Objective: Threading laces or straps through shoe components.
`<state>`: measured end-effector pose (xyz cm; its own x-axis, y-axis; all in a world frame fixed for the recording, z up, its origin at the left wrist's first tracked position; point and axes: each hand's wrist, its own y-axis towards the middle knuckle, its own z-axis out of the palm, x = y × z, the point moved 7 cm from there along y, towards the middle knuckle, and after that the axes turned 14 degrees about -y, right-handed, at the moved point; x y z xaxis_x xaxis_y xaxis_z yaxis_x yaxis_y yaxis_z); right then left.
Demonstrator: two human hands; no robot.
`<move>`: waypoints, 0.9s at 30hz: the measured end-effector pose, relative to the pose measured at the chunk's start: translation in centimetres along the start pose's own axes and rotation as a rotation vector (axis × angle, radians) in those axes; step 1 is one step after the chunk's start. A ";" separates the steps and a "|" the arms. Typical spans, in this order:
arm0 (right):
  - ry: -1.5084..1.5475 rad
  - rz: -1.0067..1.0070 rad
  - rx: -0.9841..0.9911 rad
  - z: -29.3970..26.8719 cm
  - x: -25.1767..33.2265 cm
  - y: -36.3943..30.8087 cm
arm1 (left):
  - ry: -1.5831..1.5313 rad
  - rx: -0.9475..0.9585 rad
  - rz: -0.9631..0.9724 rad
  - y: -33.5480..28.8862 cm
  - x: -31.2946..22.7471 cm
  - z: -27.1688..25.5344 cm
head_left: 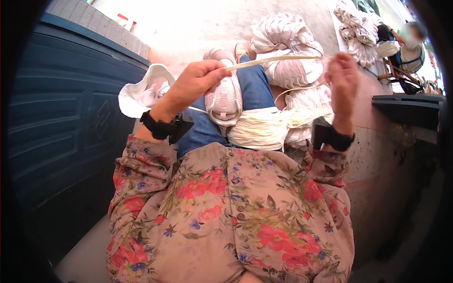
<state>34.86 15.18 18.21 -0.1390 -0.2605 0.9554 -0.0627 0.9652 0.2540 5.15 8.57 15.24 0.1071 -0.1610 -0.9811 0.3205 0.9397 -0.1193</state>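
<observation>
A cream shoelace [271, 60] stretches between my two raised hands. My left hand [200, 80] is closed round one end of it. My right hand [343, 78], a little blurred, pinches the other end. Below my left hand, a pale pinkish-white shoe [223, 96] rests on my lap between my thighs, sole not visible. Beside it, across my right thigh, lies a thick bundle of cream shoelaces [259, 129]. A loose lace curves up from this bundle toward my right hand.
Stacked pale shoes [283, 33] stand on the floor ahead, with more beside my right leg. At left, a white bag [132, 100] holds pale shoes next to a dark blue panelled door [61, 122]. Far right, a person [408, 54] sits near another shoe pile [358, 35].
</observation>
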 end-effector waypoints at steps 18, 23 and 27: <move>-0.216 0.428 0.605 18.6 -13.3 -7.6 | 0.875 -0.315 0.267 1.1 7.3 -3.0; -0.474 0.206 0.425 18.3 -13.4 -5.9 | 0.985 -0.288 0.197 3.2 9.6 -2.5; -0.627 0.152 0.387 18.3 -13.0 -5.5 | 0.957 -0.305 0.211 3.5 9.7 -2.9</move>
<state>18.95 12.82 1.68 -0.7031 -0.2021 0.6817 -0.3249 0.9441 -0.0552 4.62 11.15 4.83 -0.7045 0.1991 -0.6812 0.1151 0.9792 0.1671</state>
